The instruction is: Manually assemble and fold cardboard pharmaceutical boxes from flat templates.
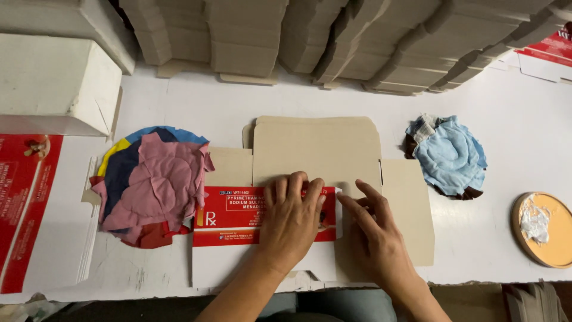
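The flat carton blank [316, 197] lies mid-tabletop [506, 107], a rag pile [152, 185] to its left. We press our left hand [292, 217] flat on its red panel; our right hand [372, 229] spreads fingers on the folded flap. We judge it light, stiff, best taken by its edges.

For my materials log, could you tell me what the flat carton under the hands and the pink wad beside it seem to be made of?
Flat carton: likely paperboard, matte grey-beige inside, glossier red-and-white print, creased flaps. Pink wad: seemingly soft woven cloth scraps, wrinkled with ragged edges.
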